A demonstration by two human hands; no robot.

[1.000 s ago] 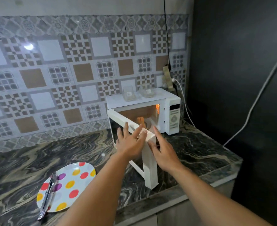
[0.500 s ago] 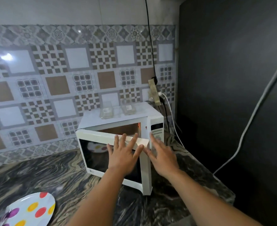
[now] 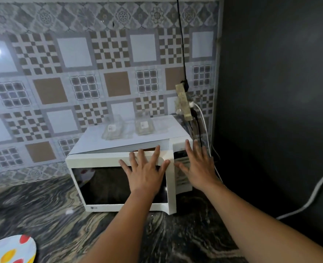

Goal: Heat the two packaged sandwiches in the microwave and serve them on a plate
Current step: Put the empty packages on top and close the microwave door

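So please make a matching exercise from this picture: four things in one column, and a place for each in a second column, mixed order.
Things:
1. left hand
2. right hand
3. packaged sandwiches
4. polka-dot plate

Places:
A. on top of the microwave
B. flat on the microwave door
C. on the counter, bottom left corner of the view
D. over the control panel

Pairs: 1-B, 2-D, 3-A, 4-C
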